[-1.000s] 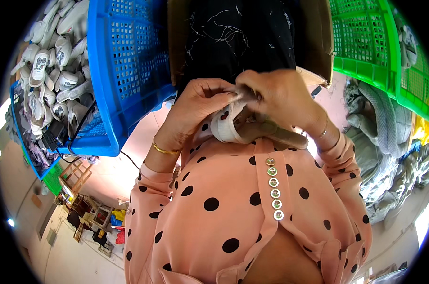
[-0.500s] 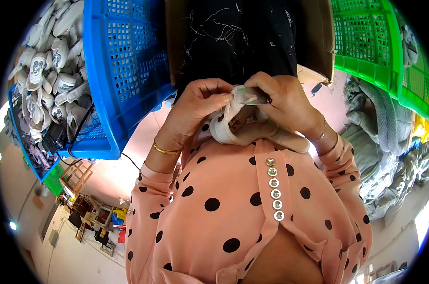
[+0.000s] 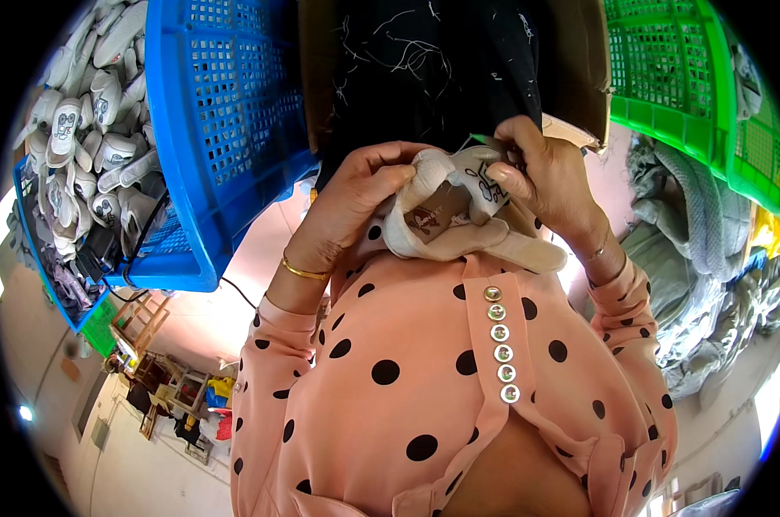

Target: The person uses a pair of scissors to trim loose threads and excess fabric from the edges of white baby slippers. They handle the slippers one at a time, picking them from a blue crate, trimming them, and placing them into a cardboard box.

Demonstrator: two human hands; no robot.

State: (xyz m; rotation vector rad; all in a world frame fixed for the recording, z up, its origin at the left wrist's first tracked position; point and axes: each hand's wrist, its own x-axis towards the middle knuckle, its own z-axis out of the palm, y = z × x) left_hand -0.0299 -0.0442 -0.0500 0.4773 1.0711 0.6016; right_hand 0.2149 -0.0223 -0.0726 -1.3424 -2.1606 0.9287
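A small off-white shoe (image 3: 424, 246), with a dark print inside and a cartoon print on its side, is held above my lap, close to my shirt. My left hand (image 3: 368, 185) pinches the shoe's padded rim between thumb and fingers. On the opposite side my right hand (image 3: 549, 172) grips the printed part, its thumb lying across the print. A thin green tip (image 3: 479, 138) pokes out beside the right fingers, with something dark under them; its kind is not clear. The long sole-like strip (image 3: 532, 252) of the shoe points to the right.
At the left stands a blue plastic crate (image 3: 179, 172), with a heap of similar white shoes (image 3: 67, 129) beyond it. Green crates (image 3: 665, 112) stand at the right, above grey sacks (image 3: 691, 250). A cardboard box (image 3: 592, 77) is by my legs. Loose threads (image 3: 411, 56) cling to my dark trousers.
My right hand has shifted up and right, its fingers unfolding from over the shoe. The printed side and more of the inside now show. My left hand keeps its pinch on the rim.
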